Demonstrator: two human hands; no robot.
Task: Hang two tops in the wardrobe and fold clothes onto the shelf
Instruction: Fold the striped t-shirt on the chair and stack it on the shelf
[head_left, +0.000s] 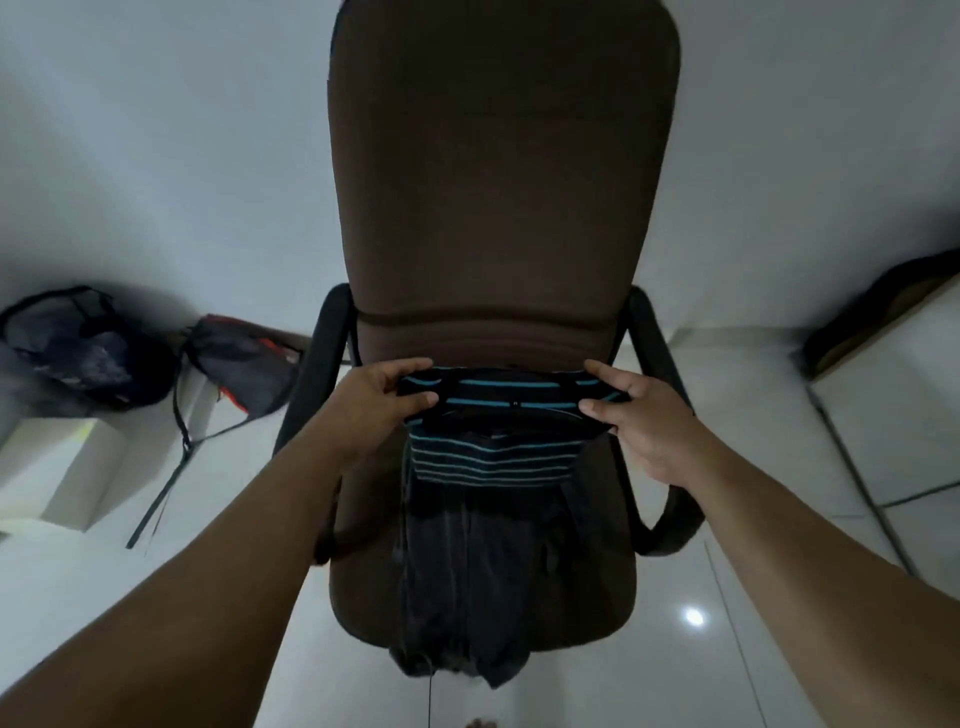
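White glossy floor tiles (727, 649) and pale walls surround a brown office chair (498, 182), and we stand right at the front of its seat. We hold a dark striped top (498, 415) by its upper edge over the seat: our left hand (374, 402) pinches one end, thumb below and fingers curled over the fabric, and our right hand (644, 421) pinches the other end the same way. The rest of the top drapes down onto a darker garment (467, 587) lying along the seat and hanging over its front edge. We judge the task early: no wardrobe or shelf is in view, and nothing seen here is hung or folded yet. The black armrests (660, 374) close in just beside both hands, so room sideways is tight; upward and toward us it looks open. Two bags (104, 353) sit on the floor well to our left.
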